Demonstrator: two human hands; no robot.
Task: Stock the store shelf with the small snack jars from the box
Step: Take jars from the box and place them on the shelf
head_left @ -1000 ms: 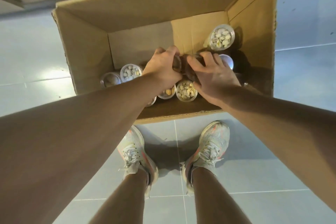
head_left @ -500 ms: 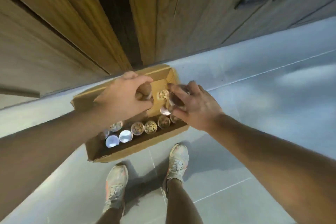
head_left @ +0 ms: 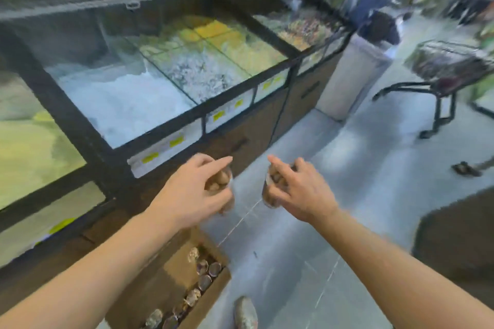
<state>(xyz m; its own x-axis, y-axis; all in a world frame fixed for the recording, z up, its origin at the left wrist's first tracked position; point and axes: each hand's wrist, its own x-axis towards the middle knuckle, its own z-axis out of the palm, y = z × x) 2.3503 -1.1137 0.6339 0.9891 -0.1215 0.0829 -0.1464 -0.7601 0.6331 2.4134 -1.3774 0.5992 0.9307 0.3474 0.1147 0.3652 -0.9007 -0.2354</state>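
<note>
Above the cardboard box (head_left: 171,286), I see my left hand (head_left: 192,192) and right hand (head_left: 299,192) each curled round a small clear jar (head_left: 222,181), the second jar (head_left: 270,195) half-hidden; motion blur smears their brown contents.

Both my arms out front, level. Left hand (head_left: 196,189) and right hand (head_left: 296,189) each curled round something, index fingers extended.

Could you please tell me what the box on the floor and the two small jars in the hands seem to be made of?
The brown box looks like matte corrugated cardboard, judging by its dull tan walls. The small jars in the left hand and right hand seem clear plastic: brown contents show through. Blur leaves glass possible.
</note>
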